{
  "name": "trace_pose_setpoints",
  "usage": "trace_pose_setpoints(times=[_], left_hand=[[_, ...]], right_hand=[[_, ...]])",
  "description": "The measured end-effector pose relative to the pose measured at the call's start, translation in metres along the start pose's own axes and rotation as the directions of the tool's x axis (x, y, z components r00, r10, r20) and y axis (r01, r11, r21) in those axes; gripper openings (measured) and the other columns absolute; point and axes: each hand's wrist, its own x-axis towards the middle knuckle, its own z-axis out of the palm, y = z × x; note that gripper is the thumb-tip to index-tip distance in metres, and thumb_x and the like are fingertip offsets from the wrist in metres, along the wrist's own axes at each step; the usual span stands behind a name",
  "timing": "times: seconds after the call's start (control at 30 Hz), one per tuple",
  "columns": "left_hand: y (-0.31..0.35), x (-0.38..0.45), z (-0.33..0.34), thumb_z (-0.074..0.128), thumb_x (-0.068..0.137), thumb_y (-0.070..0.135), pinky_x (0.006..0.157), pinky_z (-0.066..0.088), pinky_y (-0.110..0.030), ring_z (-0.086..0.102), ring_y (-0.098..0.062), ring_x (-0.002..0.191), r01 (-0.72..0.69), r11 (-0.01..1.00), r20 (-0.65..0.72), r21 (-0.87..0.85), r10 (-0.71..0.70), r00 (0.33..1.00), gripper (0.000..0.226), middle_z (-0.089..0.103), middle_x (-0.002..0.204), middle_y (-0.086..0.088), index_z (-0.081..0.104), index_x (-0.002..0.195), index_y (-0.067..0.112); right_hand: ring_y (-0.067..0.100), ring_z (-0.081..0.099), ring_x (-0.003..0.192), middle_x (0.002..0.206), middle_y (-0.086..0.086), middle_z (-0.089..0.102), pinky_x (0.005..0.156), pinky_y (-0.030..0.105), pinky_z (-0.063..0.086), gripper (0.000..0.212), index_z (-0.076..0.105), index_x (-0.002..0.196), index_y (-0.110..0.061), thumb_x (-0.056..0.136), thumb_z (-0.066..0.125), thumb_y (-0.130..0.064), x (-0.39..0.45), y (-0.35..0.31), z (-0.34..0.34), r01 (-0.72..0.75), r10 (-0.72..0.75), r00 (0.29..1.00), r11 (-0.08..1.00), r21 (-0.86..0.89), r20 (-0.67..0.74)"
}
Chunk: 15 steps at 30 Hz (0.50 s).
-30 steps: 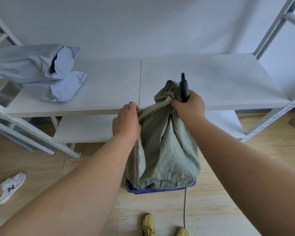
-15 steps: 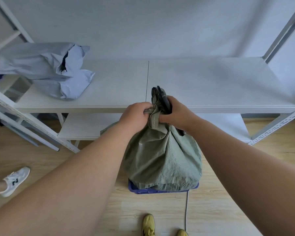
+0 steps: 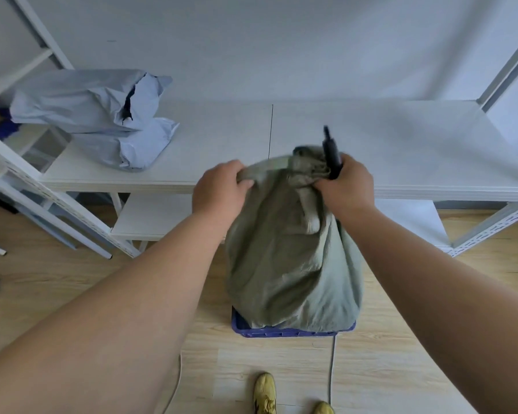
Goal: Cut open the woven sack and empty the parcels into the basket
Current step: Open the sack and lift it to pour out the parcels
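Observation:
A grey-green woven sack [image 3: 290,264] stands bulging in a blue basket [image 3: 284,332] on the floor, hiding most of it. My left hand [image 3: 219,189] grips the sack's top hem at the left. My right hand [image 3: 346,186] clutches the bunched top at the right and also holds a black cutter [image 3: 331,153], which points up and away. The parcels inside the sack are hidden.
A white metal shelf [image 3: 401,138] runs behind the sack at hand height, with grey mailer bags [image 3: 99,115] lying at its left end. A lower shelf board [image 3: 150,216] sits beneath. My yellow shoes [image 3: 265,394] and a white cable [image 3: 332,372] are on the wooden floor.
Half a second ago my hands were together on the gathered sack top. They have moved apart, stretching the hem, and the cutter has tilted up again.

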Motion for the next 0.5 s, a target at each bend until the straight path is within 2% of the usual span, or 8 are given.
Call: trace_pose_setpoints(times=[0.07, 0.17, 0.27, 0.3, 0.37, 0.4, 0.43, 0.5], left_hand=[[0.016, 0.006, -0.001, 0.06, 0.092, 0.03, 0.053, 0.029, -0.025, 0.051, -0.016, 0.072, -0.051, 0.995, -0.027, -0.091, 0.049, 0.998, 0.011, 0.054, 0.077, 0.006, 0.054, 0.086, 0.023], [0.021, 0.009, 0.002, 0.061, 0.091, 0.03, 0.053, 0.028, -0.025, 0.055, -0.021, 0.076, -0.074, 0.994, 0.037, -0.085, 0.077, 0.996, 0.013, 0.051, 0.071, 0.008, 0.054, 0.083, 0.022], [0.023, 0.011, 0.001, 0.059, 0.092, 0.028, 0.053, 0.029, -0.018, 0.052, -0.015, 0.075, -0.116, 0.973, -0.148, -0.2, 0.087, 0.985, 0.011, 0.055, 0.079, 0.006, 0.059, 0.092, 0.017], [0.025, 0.01, 0.004, 0.059, 0.092, 0.028, 0.054, 0.03, -0.019, 0.052, -0.015, 0.074, -0.129, 0.968, -0.124, -0.214, 0.104, 0.987, 0.01, 0.054, 0.077, 0.008, 0.057, 0.09, 0.018], [0.025, 0.006, 0.013, 0.06, 0.091, 0.028, 0.056, 0.034, -0.025, 0.055, -0.02, 0.074, -0.121, 0.972, 0.007, -0.202, 0.125, 0.992, 0.013, 0.053, 0.07, 0.01, 0.055, 0.083, 0.02], [0.024, 0.005, 0.018, 0.061, 0.09, 0.029, 0.058, 0.035, -0.027, 0.057, -0.022, 0.075, -0.106, 0.971, 0.029, -0.214, 0.114, 0.993, 0.013, 0.054, 0.07, 0.008, 0.056, 0.083, 0.02], [0.024, 0.003, 0.021, 0.062, 0.09, 0.029, 0.06, 0.037, -0.027, 0.058, -0.022, 0.077, -0.088, 0.964, 0.014, -0.251, 0.094, 0.995, 0.011, 0.057, 0.073, 0.006, 0.058, 0.085, 0.02], [0.026, 0.001, 0.026, 0.065, 0.087, 0.034, 0.069, 0.042, -0.026, 0.059, -0.018, 0.087, -0.048, 0.912, -0.009, -0.407, 0.049, 0.999, 0.017, 0.062, 0.089, 0.005, 0.062, 0.097, 0.02]], right_hand=[[0.019, 0.053, 0.08, 0.084, -0.004, 0.058, 0.067, 0.026, 0.038, 0.024, 0.06, 0.104, -0.02, 0.081, 0.063, -0.014, 0.002, -0.008, -0.003, 0.019, -0.015, 0.998, 0.998, 0.062, -0.058], [0.02, 0.054, 0.082, 0.085, -0.003, 0.058, 0.066, 0.025, 0.036, 0.023, 0.061, 0.105, -0.018, 0.082, 0.064, -0.018, 0.005, -0.012, -0.01, 0.059, -0.056, 0.997, 0.996, -0.065, 0.043], [0.016, 0.052, 0.08, 0.085, -0.005, 0.058, 0.069, 0.025, 0.038, 0.024, 0.061, 0.106, -0.02, 0.082, 0.063, -0.017, 0.008, -0.015, -0.016, 0.054, -0.046, 0.992, 0.996, 0.067, -0.119], [0.016, 0.053, 0.08, 0.084, -0.005, 0.059, 0.069, 0.026, 0.04, 0.021, 0.061, 0.102, -0.02, 0.082, 0.064, -0.019, 0.007, -0.014, -0.016, 0.06, -0.048, 0.992, 0.993, 0.102, -0.113], [0.018, 0.055, 0.077, 0.076, -0.005, 0.059, 0.061, 0.028, 0.041, 0.013, 0.057, 0.085, -0.019, 0.081, 0.067, -0.025, 0.005, -0.008, -0.012, 0.033, -0.033, 0.998, 0.999, 0.006, 0.058], [0.019, 0.055, 0.074, 0.071, -0.006, 0.056, 0.057, 0.028, 0.039, 0.016, 0.053, 0.077, -0.021, 0.081, 0.068, -0.028, 0.004, -0.004, -0.012, 0.013, -0.007, 0.992, 0.999, -0.047, 0.126], [0.019, 0.054, 0.072, 0.069, -0.008, 0.055, 0.054, 0.028, 0.038, 0.02, 0.051, 0.074, -0.024, 0.081, 0.068, -0.03, 0.004, -0.003, -0.014, -0.006, 0.014, 0.991, 0.998, -0.058, 0.13], [0.018, 0.054, 0.073, 0.073, -0.008, 0.056, 0.058, 0.029, 0.04, 0.017, 0.053, 0.081, -0.024, 0.081, 0.068, -0.031, 0.008, -0.005, -0.021, -0.005, 0.005, 1.0, 1.0, 0.015, 0.03]])
